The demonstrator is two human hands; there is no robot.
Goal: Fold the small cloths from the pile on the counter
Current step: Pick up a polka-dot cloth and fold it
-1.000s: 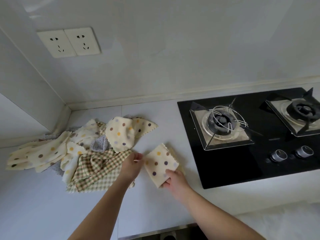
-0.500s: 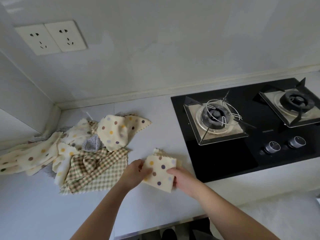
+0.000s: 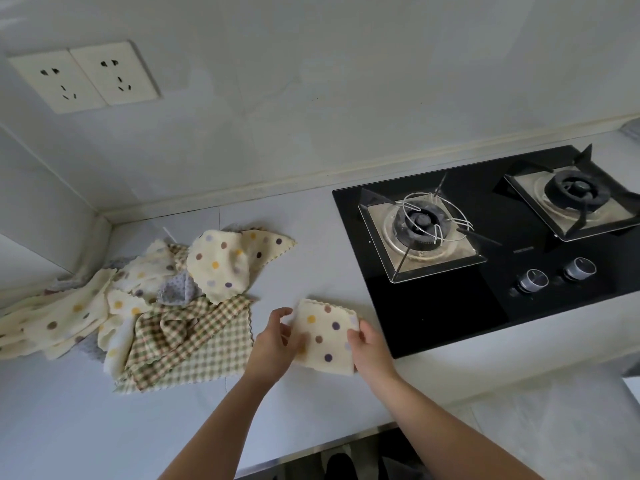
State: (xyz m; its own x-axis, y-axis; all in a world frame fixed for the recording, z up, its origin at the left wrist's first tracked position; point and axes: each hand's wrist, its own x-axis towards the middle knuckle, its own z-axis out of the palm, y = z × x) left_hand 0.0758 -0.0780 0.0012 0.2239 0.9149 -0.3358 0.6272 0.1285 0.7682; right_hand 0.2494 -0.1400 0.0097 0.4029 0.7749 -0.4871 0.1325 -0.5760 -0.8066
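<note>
Spotted cloth [image 3: 325,337] right of the pile [image 3: 166,327], its side edges in pinch grips of left hand [image 3: 273,344] and right hand [image 3: 372,348].

The folded cloth [image 3: 325,336] is cream with purple, yellow and brown dots. In the pile, a top cloth [image 3: 220,265] has the same cream and dots, a check cloth [image 3: 187,344] is green, brown and cream, and a grey cloth [image 3: 176,289] has small white dots. The counter [image 3: 86,427] is pale grey, the hob [image 3: 450,306] glossy black with 2 silver knobs [image 3: 533,280], and the sockets [image 3: 85,76] cream.

Folded cream polka-dot cloth [image 3: 325,336] flat on counter, right of rumpled pile [image 3: 138,306] of dotted, checked cloths.
</note>
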